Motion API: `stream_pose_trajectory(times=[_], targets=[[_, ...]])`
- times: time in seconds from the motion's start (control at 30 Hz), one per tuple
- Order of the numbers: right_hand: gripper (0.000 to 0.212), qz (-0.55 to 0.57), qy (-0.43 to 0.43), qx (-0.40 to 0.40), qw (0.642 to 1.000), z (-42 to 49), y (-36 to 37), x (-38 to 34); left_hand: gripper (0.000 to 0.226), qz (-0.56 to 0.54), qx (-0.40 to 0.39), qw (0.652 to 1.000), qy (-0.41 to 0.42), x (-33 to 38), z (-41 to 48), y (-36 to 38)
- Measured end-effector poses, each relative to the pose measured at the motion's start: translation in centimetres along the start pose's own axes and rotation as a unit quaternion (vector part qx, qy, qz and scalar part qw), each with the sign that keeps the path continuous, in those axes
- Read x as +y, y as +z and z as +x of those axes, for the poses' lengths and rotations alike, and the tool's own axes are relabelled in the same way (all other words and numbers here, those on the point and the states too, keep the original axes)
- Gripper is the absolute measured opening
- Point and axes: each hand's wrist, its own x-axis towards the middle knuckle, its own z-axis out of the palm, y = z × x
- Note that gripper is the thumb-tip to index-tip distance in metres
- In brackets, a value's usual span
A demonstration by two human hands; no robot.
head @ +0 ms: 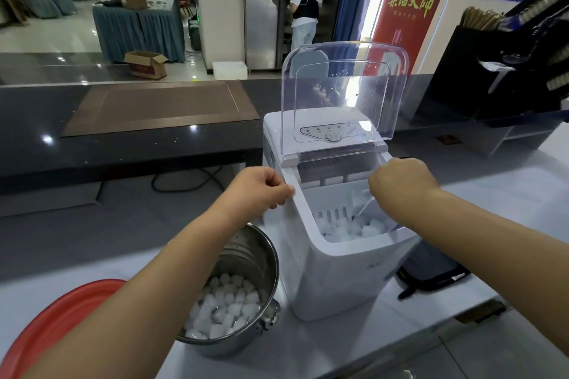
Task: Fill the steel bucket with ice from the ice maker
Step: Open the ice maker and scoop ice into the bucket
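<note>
A white ice maker (338,274) stands on the counter with its clear lid (345,95) raised upright. Ice cubes (354,229) lie in its inner basket. My right hand (400,184) is inside the opening and grips the handle of a clear plastic scoop (366,208), whose tip is down in the ice. My left hand (261,188) holds the ice maker's left top rim with curled fingers. The steel bucket (243,258) stands left of the machine, under my left forearm, partly filled with ice cubes (224,308).
A red round tray (52,320) lies at the lower left beside the bucket. A dark pouch (431,271) sits right of the ice maker. A black organiser (508,55) stands at the back right. Behind is a raised dark counter (123,148). A person stands far off at a fridge.
</note>
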Motion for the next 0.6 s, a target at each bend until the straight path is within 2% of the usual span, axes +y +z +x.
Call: stream_pose_trajectory(times=[0.17, 0.27, 0.37, 0.47, 0.6], targets=[[0.028, 0.045, 0.008, 0.017, 0.999, 1.3, 1.4, 1.3, 0.019, 0.000, 0.003, 1.000, 0.003, -0.1, 0.0, 0.1], [0.022, 0.080, 0.019, 0.004, 0.997, 1.5, 2.0, 1.5, 0.019, 0.001, 0.003, 1.000, 0.005, -0.1, -0.1, 0.1], [0.005, 0.144, 0.018, -0.040, 0.989, 1.6, 2.3, 1.7, 0.019, -0.001, 0.005, 1.000, 0.006, -0.1, -0.1, 0.2], [0.011, 0.193, 0.013, -0.067, 0.979, 1.8, 2.5, 1.3, 0.019, 0.000, 0.006, 1.000, 0.006, -0.1, -0.1, 0.2], [0.029, 0.224, -0.004, -0.064, 0.972, 2.4, 3.2, 0.4, 0.019, 0.004, 0.009, 1.000, 0.007, 0.0, -0.2, 0.3]])
